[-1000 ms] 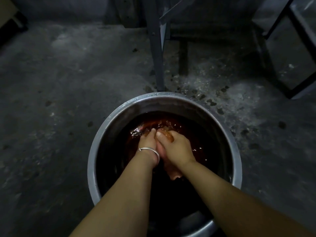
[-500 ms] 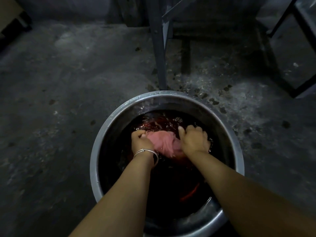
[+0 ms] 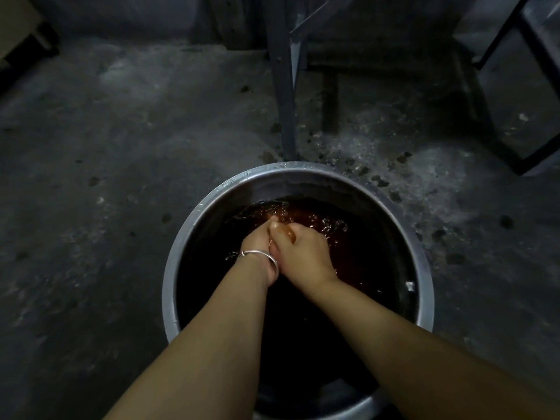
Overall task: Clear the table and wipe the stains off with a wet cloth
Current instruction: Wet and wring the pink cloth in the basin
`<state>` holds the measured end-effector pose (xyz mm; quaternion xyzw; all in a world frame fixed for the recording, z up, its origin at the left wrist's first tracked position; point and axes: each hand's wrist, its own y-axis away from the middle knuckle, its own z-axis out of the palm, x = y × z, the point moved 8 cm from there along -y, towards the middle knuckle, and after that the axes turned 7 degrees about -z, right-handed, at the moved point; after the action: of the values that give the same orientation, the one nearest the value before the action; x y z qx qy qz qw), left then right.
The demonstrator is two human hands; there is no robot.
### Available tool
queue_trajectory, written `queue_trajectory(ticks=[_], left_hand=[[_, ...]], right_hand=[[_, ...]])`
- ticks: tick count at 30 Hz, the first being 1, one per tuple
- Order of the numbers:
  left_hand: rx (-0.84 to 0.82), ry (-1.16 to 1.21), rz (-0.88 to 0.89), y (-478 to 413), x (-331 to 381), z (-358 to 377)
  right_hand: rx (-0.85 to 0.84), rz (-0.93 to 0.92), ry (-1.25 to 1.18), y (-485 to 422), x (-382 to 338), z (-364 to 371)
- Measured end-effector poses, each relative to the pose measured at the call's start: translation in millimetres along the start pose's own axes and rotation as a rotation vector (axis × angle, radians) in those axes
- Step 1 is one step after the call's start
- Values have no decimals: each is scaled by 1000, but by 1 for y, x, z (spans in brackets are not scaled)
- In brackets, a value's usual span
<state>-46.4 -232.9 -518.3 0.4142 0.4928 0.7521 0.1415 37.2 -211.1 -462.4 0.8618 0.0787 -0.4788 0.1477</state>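
We press left hand (image 3: 257, 241) and right hand (image 3: 300, 253) together in the basin (image 3: 303, 169) to soak the cloth (image 3: 309, 218); grip indiscernible.

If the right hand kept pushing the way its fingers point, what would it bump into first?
The right hand already has its fingers dipped in the reddish water. Straight on, it would probably meet the far inner wall of the metal basin, though depth is hard to judge.
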Motion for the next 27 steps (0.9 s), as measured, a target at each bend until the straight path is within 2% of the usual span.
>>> queue_trajectory(ticks=[3, 6, 8, 10, 12, 14, 16, 18, 20, 23, 27], left_hand=[[45, -37, 34, 5, -5, 3], [26, -56, 39, 6, -11, 9], [133, -197, 125, 13, -5, 3], [227, -225, 212, 6, 1, -11], [327, -189, 255, -3, 3, -26], [309, -179, 227, -11, -4, -29], [326, -167, 181, -15, -14, -32], [352, -210, 122, -9, -21, -33], [272, -196, 61, -7, -25, -23], [160, -80, 3, -6, -21, -12], [-36, 64, -97, 2, -15, 0]], right_hand=[[2, 32, 191, -7, 4, -6], [-101, 54, 399, -17, 16, -11], [-143, 118, 501, -22, 33, -17], [-136, 184, 545, -22, 50, -22], [-181, 152, 574, -15, 54, -11], [-316, 32, 621, -4, 54, 13], [-339, 5, 648, 2, 58, 21], [-216, 179, 520, -1, 69, 7], [-113, 327, 270, -1, 73, 6], [-135, 198, 107, -7, 48, 22], [-64, 21, -11, -7, 12, 4]])
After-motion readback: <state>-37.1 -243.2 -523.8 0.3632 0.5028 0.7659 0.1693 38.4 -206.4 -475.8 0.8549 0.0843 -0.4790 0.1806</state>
